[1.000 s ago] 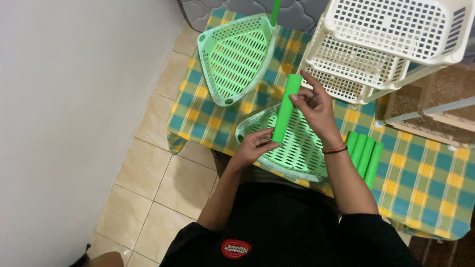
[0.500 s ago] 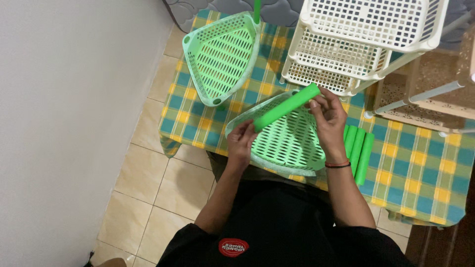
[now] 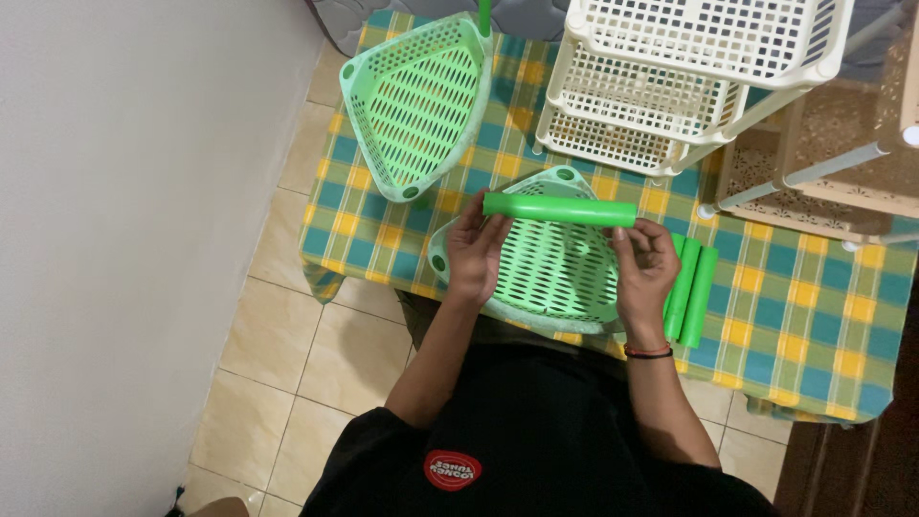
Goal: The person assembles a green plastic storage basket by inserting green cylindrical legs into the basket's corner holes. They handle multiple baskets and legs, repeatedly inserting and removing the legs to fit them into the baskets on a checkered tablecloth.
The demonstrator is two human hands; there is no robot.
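Fingers of the left hand (image 3: 476, 251) and right hand (image 3: 645, 263) pinch opposite ends of a green tube (image 3: 559, 209), level above the green tray (image 3: 550, 278) at frame centre on the bench (image 3: 804, 316); spare tubes (image 3: 691, 292) lie just right.

No packages, signs or screens in view. Only label-like item: a small oval printed patch (image 3: 453, 470) on the chest of the person's black shirt (image 3: 536, 431), bottom centre of the head view, below the near edge of the surface (image 3: 766, 316). Red oval, thin white outline, white lettering, seen upside down from this angle. Baskets and tubes on the surface show no stickers or tags.
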